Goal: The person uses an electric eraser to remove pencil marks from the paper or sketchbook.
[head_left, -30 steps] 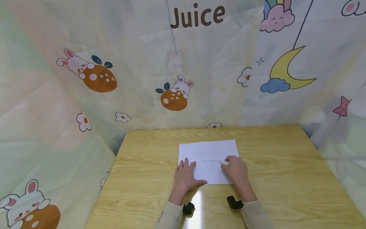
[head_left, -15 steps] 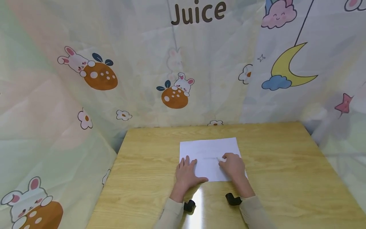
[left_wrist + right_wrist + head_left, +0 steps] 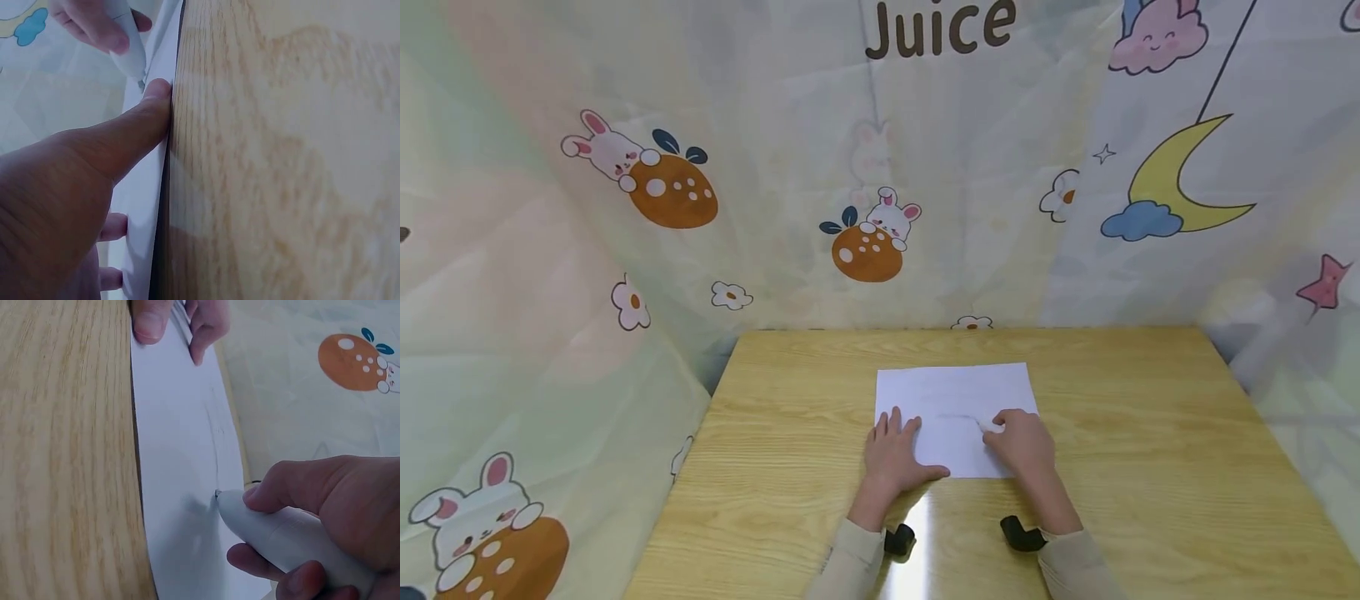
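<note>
A sheet of white paper lies on the wooden table. On its left part rests my left hand, fingers spread and thumb stretched along the near edge; the thumb also shows in the left wrist view. My right hand grips a thick white pen between thumb and curled fingers. The pen's tapered front ends in a small dark tip, right at the paper. A thin grey line runs across the sheet and bends toward me at its right end, near the pen tip.
Wood-grain table surrounds the paper on all sides. Printed cloth with rabbits, flowers and a moon hangs behind and at the sides. A black wrist mount sits at the left sleeve, and another black mount at the right sleeve.
My right hand moved the pen slightly left, then right and a little toward me. The line now shows a bend at its right end. My left hand stays in place on the paper.
</note>
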Demonstrator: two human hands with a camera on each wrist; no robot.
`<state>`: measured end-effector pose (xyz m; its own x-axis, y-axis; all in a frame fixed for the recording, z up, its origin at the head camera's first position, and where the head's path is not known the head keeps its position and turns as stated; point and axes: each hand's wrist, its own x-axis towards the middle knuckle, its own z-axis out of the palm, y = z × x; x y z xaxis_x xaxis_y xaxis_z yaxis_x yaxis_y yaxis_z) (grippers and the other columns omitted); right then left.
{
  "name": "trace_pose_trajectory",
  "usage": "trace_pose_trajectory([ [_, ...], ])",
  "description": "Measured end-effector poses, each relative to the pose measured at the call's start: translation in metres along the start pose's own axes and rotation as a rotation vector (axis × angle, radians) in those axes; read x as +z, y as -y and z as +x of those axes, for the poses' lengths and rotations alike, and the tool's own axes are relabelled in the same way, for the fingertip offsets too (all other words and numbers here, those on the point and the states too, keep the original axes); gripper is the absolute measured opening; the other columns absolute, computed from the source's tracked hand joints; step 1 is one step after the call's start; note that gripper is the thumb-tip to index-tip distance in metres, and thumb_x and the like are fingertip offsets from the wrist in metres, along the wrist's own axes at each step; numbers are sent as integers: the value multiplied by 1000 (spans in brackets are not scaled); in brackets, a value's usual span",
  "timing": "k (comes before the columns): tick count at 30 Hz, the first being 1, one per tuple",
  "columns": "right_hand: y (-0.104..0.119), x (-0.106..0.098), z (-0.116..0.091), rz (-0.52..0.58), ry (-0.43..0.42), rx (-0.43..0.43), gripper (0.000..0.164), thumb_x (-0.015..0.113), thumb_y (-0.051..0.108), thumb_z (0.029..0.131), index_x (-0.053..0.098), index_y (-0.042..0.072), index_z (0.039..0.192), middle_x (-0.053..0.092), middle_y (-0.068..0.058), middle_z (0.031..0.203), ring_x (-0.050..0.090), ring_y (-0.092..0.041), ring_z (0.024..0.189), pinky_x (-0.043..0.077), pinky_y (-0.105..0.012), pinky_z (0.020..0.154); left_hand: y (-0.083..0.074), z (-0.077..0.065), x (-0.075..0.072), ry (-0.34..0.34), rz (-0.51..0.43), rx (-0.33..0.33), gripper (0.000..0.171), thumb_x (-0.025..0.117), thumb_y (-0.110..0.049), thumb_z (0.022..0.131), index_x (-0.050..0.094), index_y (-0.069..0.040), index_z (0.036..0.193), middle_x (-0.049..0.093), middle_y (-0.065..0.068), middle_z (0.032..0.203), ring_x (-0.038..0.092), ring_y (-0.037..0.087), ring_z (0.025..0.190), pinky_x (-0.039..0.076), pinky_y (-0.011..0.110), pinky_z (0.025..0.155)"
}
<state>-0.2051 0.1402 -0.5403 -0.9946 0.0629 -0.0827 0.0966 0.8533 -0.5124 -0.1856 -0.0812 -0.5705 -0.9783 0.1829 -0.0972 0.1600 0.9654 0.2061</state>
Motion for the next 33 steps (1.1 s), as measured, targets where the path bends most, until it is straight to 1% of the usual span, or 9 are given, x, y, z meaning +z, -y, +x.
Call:
trace_pose_trajectory([
  [2, 0, 0, 2, 10, -12, -19, 29, 71, 20, 77, 73, 0, 98, 71, -14, 90, 62, -25, 71, 50, -42, 56, 0, 2, 0, -15, 7, 1, 104, 63, -84, 63, 46, -23, 145, 28, 19, 154, 25, 40, 140, 28, 54, 107],
  [4, 0, 1, 6, 18, -32, -56, 29, 70, 20, 77, 73, 0, 98, 71, -14, 89, 62, -25, 69, 50, -42, 56, 1, 3, 0, -27, 17, -5, 103, 62, -84, 63, 46, -24, 145, 29, 18, 154, 25, 39, 140, 28, 54, 107],
  [6, 0, 1, 7, 20, -45, -71, 29, 70, 20, 77, 73, 0, 98, 71, -14, 89, 63, -25, 70, 50, -42, 56, 0, 4, 0, -29, 16, -8, 103, 62, -85, 62, 47, -24, 145, 29, 18, 154, 26, 39, 139, 29, 55, 107],
  [12, 1, -1, 2, 11, -21, -44, 28, 71, 19, 74, 74, 1, 95, 71, -13, 87, 62, -25, 68, 49, -41, 52, -1, -1, 1, -3, -11, -11, 104, 64, -83, 63, 47, -22, 145, 29, 19, 154, 25, 40, 139, 29, 56, 107],
  [15, 1, 1, 4, 2, -30, -63, 28, 71, 19, 74, 73, 0, 95, 70, -14, 85, 61, -24, 66, 50, -42, 53, -2, -1, 3, -11, -3, -13, 104, 63, -84, 63, 47, -22, 145, 30, 19, 154, 26, 40, 139, 29, 55, 107],
  [16, 1, 1, 5, -1, -31, -60, 29, 71, 19, 75, 73, 0, 96, 70, -14, 86, 61, -24, 66, 50, -42, 54, -2, -1, 5, -16, 0, -11, 103, 63, -84, 63, 47, -23, 145, 30, 19, 153, 27, 40, 139, 29, 55, 106],
  [22, -5, 1, -2, 3, -10, -26, 29, 71, 19, 73, 74, 1, 95, 70, -13, 86, 61, -23, 64, 49, -41, 50, -3, -2, 11, -27, 14, 4, 105, 60, -86, 62, 47, -23, 145, 30, 19, 153, 27, 40, 139, 29, 55, 106],
  [28, -1, 3, 7, 24, -52, -62, 28, 71, 19, 74, 74, 0, 95, 71, -13, 86, 61, -23, 63, 49, -41, 52, -2, 0, 7, -50, 29, 6, 104, 60, -86, 63, 48, -23, 144, 31, 19, 153, 27, 39, 139, 30, 54, 106],
  [33, 0, 2, 3, 37, -38, -49, 27, 71, 18, 72, 74, 1, 93, 71, -13, 86, 61, -23, 63, 48, -39, 50, -2, -1, 6, -28, 38, -1, 104, 61, -86, 63, 47, -23, 144, 30, 19, 153, 27, 39, 139, 30, 54, 106],
])
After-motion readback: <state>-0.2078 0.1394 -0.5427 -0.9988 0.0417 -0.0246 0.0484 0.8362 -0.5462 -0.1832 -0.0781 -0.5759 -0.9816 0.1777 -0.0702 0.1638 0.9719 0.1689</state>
